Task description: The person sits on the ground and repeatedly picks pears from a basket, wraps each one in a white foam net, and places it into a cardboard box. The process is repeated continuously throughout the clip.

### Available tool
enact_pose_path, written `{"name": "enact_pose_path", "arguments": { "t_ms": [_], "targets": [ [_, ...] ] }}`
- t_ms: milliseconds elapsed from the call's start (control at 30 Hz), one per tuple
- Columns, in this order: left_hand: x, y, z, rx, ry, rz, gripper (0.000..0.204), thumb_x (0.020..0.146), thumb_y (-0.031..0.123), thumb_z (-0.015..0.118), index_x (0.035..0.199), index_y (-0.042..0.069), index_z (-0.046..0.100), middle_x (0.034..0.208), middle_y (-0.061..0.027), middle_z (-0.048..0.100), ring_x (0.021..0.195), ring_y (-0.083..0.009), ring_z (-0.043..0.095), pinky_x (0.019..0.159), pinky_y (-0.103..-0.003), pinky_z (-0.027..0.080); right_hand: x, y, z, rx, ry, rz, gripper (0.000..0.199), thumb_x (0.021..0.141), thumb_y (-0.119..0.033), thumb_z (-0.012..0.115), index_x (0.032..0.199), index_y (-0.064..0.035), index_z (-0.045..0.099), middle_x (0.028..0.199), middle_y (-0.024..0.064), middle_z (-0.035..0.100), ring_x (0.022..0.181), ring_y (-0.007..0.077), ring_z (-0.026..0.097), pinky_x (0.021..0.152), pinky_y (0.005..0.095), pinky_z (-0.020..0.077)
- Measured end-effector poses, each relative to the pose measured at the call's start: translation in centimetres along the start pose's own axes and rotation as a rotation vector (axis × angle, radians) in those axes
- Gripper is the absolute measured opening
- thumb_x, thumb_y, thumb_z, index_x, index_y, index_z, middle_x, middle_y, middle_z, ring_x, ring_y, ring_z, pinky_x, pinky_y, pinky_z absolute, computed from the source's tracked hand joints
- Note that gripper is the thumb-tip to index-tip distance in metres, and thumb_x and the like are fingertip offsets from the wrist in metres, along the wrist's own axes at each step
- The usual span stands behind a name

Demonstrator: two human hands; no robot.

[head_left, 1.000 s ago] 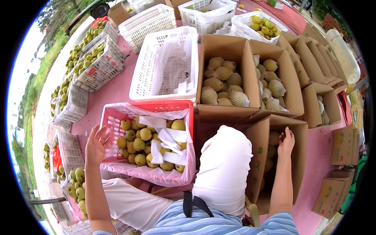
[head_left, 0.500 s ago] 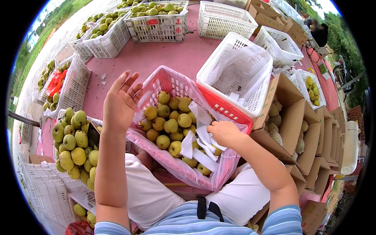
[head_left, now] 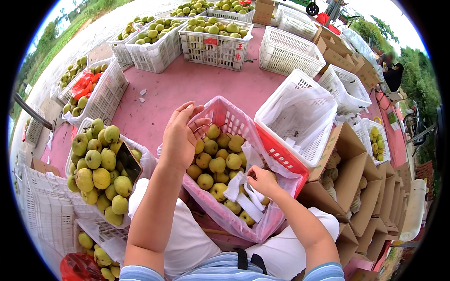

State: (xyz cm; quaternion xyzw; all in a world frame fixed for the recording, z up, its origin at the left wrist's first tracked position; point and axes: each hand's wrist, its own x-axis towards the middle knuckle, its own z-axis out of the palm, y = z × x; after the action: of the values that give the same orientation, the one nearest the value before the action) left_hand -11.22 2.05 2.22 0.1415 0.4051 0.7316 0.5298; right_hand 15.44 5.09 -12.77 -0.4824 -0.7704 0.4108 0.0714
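Holds the left hand (head_left: pixel 180 133) over the far left side of the red crate (head_left: pixel 283 157), palm open, fingers loosely curled, nothing visible in them. Has the right hand (head_left: pixel 262 180) at white foam nets (head_left: pixel 248 206) atop the pears (head_left: pixel 218 164) inside the red crate, fingertips drawn together; cannot tell whether gripping one. Sits with the red crate just beyond the lap, probably for easy reach; lined with thin plastic (head_left: pixel 225 225), likely against bruising. Left of the red crate, has a white crate (head_left: pixel 148 164) heaped with fruit; to its right, cardboard boxes (head_left: pixel 318 199) holding net-wrapped fruit (head_left: pixel 331 174).
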Motion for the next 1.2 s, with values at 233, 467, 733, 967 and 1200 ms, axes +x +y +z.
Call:
{"name": "enact_pose_path", "arguments": {
  "t_ms": [233, 467, 733, 967, 1200],
  "targets": [
    [0.1, -0.9, 0.5, 0.019, 0.003, 0.0, 0.03, 0.096, 0.021, 0.051, 0.122, 0.006, 0.045, 0.113, -0.0107, 0.055, 0.084, -0.018, 0.06, 0.076, -0.032, 0.052, -1.0, 2.1, 11.7, -0.463, 0.1, -0.15, 0.031, 0.074, -0.025, 0.072, 0.097, -0.0059, 0.06, 0.098, 0.0124, 0.057, 0.104, 0.0358, 0.054, 0.086, 0.0428, 0.0495],
    [-0.6, -2.8, 0.3, 0.172, -0.073, -0.079, 0.029, 0.097, 0.017, 0.05, 0.122, 0.004, 0.045, 0.109, -0.0093, 0.058, 0.082, -0.0166, 0.062, 0.075, -0.03, 0.051, 0.1, 0.0, 4.4, -0.055, 0.385, -0.133, 0.024, 0.075, -0.022, 0.066, 0.09, -0.0042, 0.059, 0.086, 0.0114, 0.065, 0.085, 0.031, 0.06, 0.078, 0.0437, 0.049],
    [-5.8, -7.7, 3.6, 0.635, -0.763, -0.29, 0.061, 0.089, 0.033, 0.069, 0.132, 0.0, 0.04, 0.113, -0.0094, 0.058, 0.106, -0.0149, 0.055, 0.088, -0.031, 0.048, -7.1, -8.1, -8.8, 0.466, 0.239, -0.268, 0.027, 0.087, -0.023, 0.065, 0.098, -0.0026, 0.05, 0.08, 0.0056, 0.059, 0.074, 0.013, 0.057, 0.068, 0.0306, 0.0477],
    [-6.0, -8.9, 3.5, 0.597, -0.801, -0.24, 0.048, 0.091, 0.011, 0.065, 0.132, -0.003, 0.045, 0.117, -0.0079, 0.059, 0.1, -0.0096, 0.058, 0.084, -0.023, 0.049, -7.4, -6.3, -8.0, 0.825, 0.006, -0.31, 0.022, 0.092, -0.017, 0.065, 0.101, -0.0048, 0.049, 0.087, 0.0016, 0.055, 0.08, 0.0087, 0.054, 0.073, 0.0253, 0.0465],
    [-5.9, -9.6, 2.6, 0.76, -0.771, -0.092, 0.042, 0.096, 0.001, 0.051, 0.136, 0.0, 0.043, 0.113, -0.008, 0.061, 0.096, -0.0073, 0.056, 0.082, -0.022, 0.046, -7.5, -6.2, -8.6, 0.716, 0.21, -0.254, 0.032, 0.089, -0.015, 0.066, 0.109, -0.0039, 0.044, 0.085, 0.0022, 0.052, 0.08, 0.0104, 0.052, 0.074, 0.0275, 0.0463]
  ]
}}
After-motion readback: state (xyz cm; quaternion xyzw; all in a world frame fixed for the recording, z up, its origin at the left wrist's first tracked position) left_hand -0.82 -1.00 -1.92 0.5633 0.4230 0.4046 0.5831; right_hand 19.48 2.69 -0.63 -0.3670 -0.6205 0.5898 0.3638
